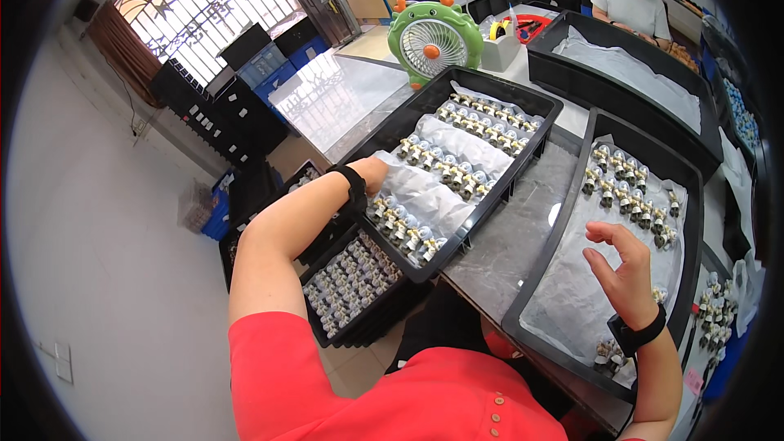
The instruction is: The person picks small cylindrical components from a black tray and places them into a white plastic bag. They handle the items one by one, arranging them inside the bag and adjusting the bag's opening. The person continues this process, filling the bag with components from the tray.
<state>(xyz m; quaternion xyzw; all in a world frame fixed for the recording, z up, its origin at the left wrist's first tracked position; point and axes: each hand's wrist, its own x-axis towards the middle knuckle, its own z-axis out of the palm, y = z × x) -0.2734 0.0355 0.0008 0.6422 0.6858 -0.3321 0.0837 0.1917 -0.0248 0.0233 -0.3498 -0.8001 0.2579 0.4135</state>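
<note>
My left hand point(375, 172) is at the left side of a black tray point(455, 253), against the edge of a white paper sheet point(425, 188); its fingers are hidden. Rows of small figurines point(452, 172) with pale round tops and dark bases lie in this tray between strips of paper. Over a second black tray point(529, 304) on the right, my right hand point(625, 269) hovers, thumb and fingers apart and nothing between them. White paper point(563, 294) lines that tray. More figurines point(633, 196) stand at its far end, and a few lie near my right wrist.
A green fan point(433, 45) stands behind the left tray. Another paper-lined black tray point(555, 61) sits at the far right, with a person point(633, 4) beyond it. Stacked trays of figurines point(351, 286) are low on my left. Loose figurines point(717, 310) lie at far right.
</note>
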